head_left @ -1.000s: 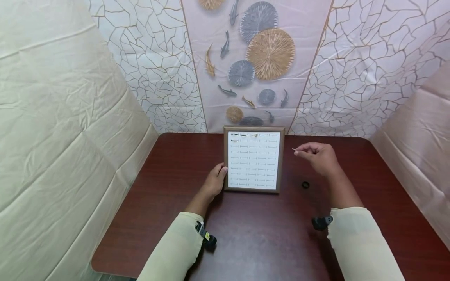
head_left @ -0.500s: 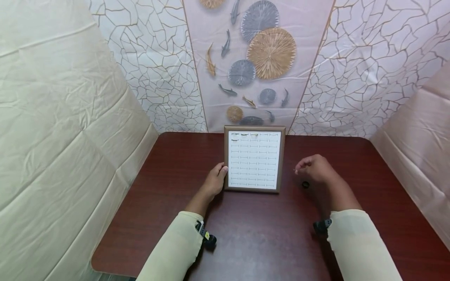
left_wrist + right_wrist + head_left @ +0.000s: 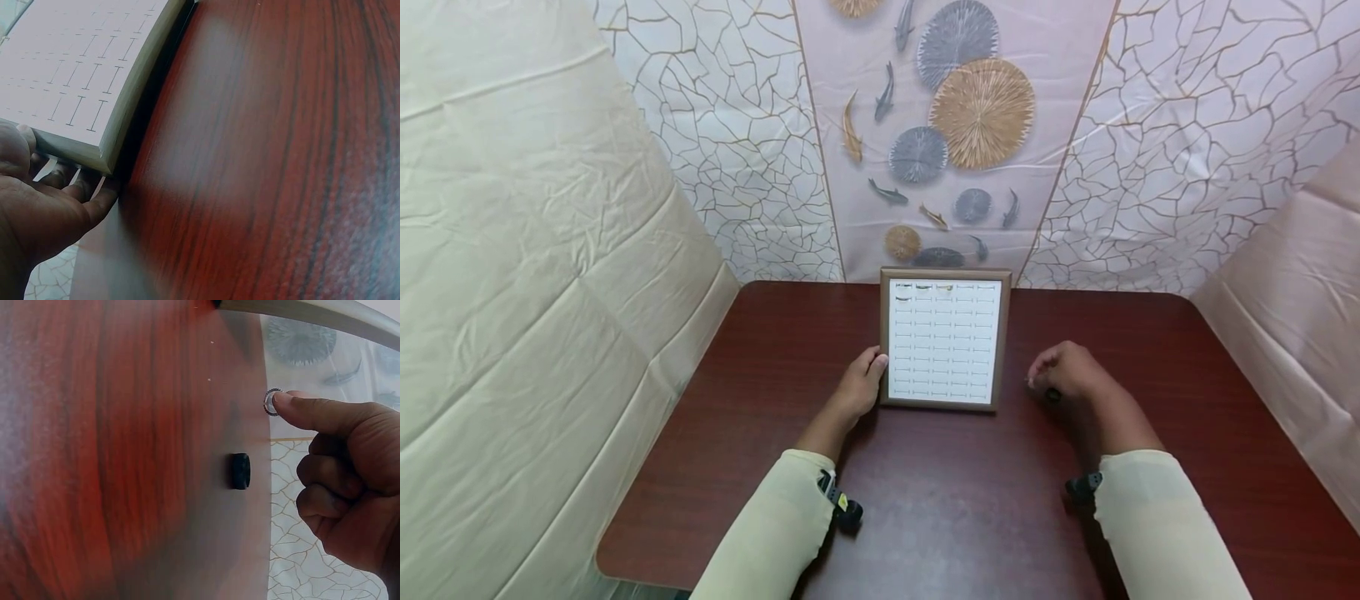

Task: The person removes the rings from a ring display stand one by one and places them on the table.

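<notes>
A framed white slotted board leans back on the table, its brown frame tilted toward me. My left hand grips the frame's left edge, thumb at the front and fingers behind, as the left wrist view also shows. Small dark and gold bands sit in several slots at the top left of the board. My right hand, right of the board, pinches a thin silver ring between thumb and forefinger; its other fingers are curled in. Close below that hand, a thick black ring stands on the table.
The dark red wood table reaches back to a patterned curtain. Pale cloth hangs along the left side, with more cloth on the right. Each wrist wears a small black camera.
My right hand has come down and toward me with the silver ring, from beside the board's upper part to close over the black ring. The left hand and the board stay put.
</notes>
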Available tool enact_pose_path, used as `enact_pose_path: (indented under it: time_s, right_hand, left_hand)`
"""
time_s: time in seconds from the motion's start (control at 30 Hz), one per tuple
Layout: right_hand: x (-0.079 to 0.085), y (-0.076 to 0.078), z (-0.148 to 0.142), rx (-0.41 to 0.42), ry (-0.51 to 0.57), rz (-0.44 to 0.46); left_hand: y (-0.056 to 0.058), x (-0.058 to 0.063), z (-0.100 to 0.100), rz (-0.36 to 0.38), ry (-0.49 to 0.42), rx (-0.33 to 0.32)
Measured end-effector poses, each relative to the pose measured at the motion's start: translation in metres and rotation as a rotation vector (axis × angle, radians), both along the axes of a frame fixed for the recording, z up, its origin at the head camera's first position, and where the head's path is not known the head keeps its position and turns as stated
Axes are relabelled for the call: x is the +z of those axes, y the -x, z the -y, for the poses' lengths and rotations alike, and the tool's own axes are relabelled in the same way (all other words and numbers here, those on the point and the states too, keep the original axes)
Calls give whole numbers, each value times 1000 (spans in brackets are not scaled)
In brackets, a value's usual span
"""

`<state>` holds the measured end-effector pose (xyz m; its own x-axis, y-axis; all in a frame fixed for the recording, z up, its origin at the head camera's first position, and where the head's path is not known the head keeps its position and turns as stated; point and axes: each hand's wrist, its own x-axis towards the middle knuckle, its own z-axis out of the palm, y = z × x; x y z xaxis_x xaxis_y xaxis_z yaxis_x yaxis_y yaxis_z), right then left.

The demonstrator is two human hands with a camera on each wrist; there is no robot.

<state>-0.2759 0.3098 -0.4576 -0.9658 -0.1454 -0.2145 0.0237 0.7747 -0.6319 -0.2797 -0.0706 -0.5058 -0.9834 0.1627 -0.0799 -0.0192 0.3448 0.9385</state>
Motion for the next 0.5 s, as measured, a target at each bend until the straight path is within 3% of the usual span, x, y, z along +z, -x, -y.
enact_pose_path:
  time_s: [0.5]
  right_hand:
    - [-12,-3,-1,17,-115,-19]
  left_hand:
    - [-1,1,-1,2,-4,5]
